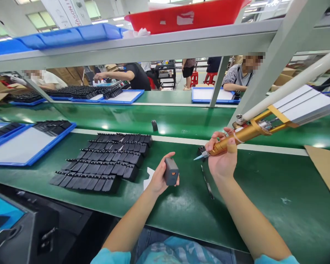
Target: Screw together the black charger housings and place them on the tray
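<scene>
My left hand [160, 176] is closed round a small dark grey charger block [171, 171] with an orange port facing me, held just above the green work surface [264, 198]. My right hand [224, 156] grips a gold dispensing tool [240, 136] whose pale needle tip [198, 157] points left toward the block, a short gap away. A white hose [291, 84] runs from the tool up to the right. Rows of black parts [107, 161] lie stacked in overlapping lines to the left of my left hand.
Blue-rimmed trays [30, 145] sit at the left and on the far bench. A single black part [154, 125] stands on the conveyor belt. Cardboard [326, 168] lies at the right. Other people work across the line; red and blue bins rest on the overhead shelf.
</scene>
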Tool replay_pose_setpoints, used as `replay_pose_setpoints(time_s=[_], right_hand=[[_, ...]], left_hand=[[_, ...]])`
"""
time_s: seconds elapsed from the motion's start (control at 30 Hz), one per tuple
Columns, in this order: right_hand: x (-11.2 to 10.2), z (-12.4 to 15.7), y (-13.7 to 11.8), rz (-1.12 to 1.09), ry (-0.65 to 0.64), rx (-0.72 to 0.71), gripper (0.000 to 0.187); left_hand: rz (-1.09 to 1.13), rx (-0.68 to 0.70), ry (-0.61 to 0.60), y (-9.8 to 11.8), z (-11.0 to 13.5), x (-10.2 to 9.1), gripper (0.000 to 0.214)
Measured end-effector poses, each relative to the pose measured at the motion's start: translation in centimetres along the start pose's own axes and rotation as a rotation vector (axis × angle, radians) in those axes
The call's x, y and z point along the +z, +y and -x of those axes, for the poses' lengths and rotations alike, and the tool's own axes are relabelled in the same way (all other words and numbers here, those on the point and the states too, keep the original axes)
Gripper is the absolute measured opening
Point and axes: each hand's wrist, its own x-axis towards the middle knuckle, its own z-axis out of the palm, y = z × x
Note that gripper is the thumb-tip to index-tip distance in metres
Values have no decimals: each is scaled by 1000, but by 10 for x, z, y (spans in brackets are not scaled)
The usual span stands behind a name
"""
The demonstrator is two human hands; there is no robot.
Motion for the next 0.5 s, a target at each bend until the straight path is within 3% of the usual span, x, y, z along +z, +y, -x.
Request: replay_pose_setpoints(time_s=[0.1,0.23,0.37,0.5], right_hand=[[0,-1,-1,-2,11,-1,34],[0,-2,-2,-7,32,2,36],[1,-2,-3,-2,51,15,31],[2,-1,-4,24,38,16,28]], left_hand=[[-234,74,66,8,10,-3,60],[-1010,255,252,26,53,-21,50],[-1624,426,443,39,109,-61,40],[-2032,413,629,44,136,-110,39]])
